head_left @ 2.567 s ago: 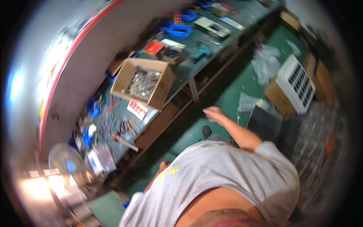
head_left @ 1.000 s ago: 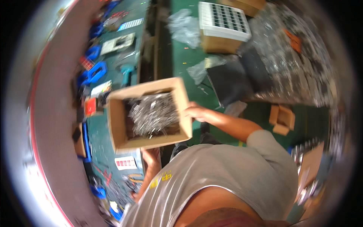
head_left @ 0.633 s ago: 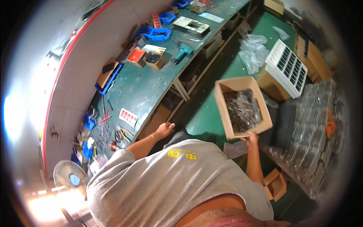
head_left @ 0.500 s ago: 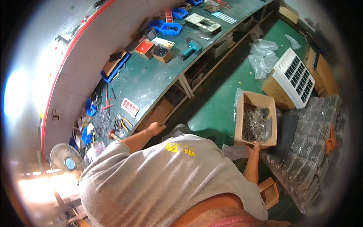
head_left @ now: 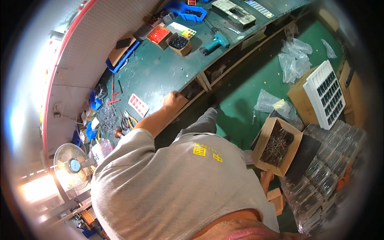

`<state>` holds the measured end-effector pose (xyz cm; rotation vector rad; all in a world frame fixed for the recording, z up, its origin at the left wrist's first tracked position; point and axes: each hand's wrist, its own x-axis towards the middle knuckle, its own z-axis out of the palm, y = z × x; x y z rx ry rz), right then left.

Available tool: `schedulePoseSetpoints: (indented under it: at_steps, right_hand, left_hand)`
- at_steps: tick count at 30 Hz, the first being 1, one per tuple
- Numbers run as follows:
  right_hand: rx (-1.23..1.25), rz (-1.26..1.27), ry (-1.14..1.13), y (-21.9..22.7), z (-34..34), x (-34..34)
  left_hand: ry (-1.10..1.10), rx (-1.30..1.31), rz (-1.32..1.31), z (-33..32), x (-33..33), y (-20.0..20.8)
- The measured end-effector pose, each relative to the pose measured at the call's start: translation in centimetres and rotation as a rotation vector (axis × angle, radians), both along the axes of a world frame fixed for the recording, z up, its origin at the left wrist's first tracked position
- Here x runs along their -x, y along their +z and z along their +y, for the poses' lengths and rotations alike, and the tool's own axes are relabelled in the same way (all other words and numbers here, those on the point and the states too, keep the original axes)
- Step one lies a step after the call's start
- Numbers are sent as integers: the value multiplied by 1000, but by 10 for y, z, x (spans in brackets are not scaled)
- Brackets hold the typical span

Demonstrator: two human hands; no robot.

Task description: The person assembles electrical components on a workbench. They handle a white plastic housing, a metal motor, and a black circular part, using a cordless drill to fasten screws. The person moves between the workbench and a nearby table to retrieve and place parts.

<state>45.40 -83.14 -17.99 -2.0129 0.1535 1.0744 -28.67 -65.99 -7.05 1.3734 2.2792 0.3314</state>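
Observation:
My left hand [head_left: 173,101] rests at the near edge of the green workbench [head_left: 152,76], its fingers curled against that edge. Down at the right, my right hand [head_left: 267,176] is closed at the near wall of a cardboard box [head_left: 262,149], with its fingertips partly hidden. Inside the box lies a tangled heap of thin metal pieces [head_left: 277,149], too fine to name exactly. Nearest my left hand on the bench are a red and white card [head_left: 138,105] and yellow-handled pliers [head_left: 130,117].
A teal power drill [head_left: 215,43] lies farther along the bench, beside small boxes of black parts [head_left: 179,42] and red parts [head_left: 158,35]. On the floor are plastic bags [head_left: 295,56], a white tray of black parts [head_left: 326,94] and wrapped stacks [head_left: 320,164]. A fan [head_left: 72,166] stands left.
My left hand has moved up onto the bench edge. The cardboard box and my right hand are lower, and the box has turned and tilted. The whole view has shifted.

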Motion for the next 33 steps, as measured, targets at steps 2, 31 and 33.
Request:
schedulePoseSetpoints:
  at_steps: [2,31,33]
  right_hand:
    - [-81,80,189,15,-1,7]
    - [-133,293,1439,124,511,431]
    - [-137,270,1571,123,536,449]
  left_hand:
    - [137,-77,-40,49,17,-21]
    - [856,-234,-461,271,90,-16]
    - [888,-131,-422,281,97,-29]
